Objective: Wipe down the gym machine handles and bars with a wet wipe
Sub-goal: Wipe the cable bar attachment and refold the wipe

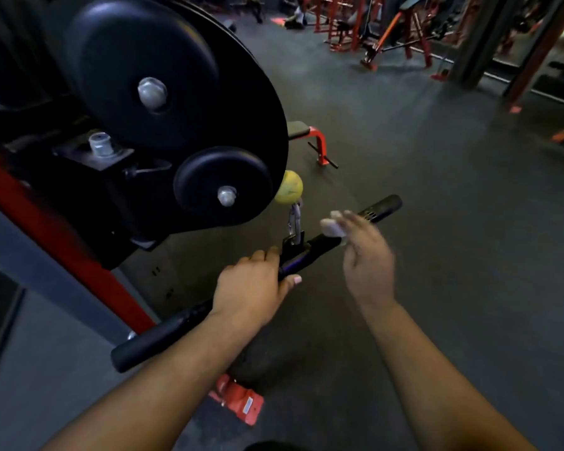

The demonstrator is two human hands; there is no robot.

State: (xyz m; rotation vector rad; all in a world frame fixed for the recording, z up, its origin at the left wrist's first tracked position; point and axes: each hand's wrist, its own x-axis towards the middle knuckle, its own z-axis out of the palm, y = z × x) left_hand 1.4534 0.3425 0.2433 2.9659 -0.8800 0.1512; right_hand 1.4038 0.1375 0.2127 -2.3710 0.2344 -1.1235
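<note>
Two hands, left hand [253, 288] gripping black bar [163, 333], right hand [365, 255] blurred, pinching white wipe [332, 228] against it

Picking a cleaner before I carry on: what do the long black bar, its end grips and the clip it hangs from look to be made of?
The long black cable bar looks like painted or coated metal with a slight sheen. Its black end grip appears matte, probably rubber or foam. The silver snap clip reads as bare polished metal, bright and reflective. Blur leaves this uncertain.
</note>
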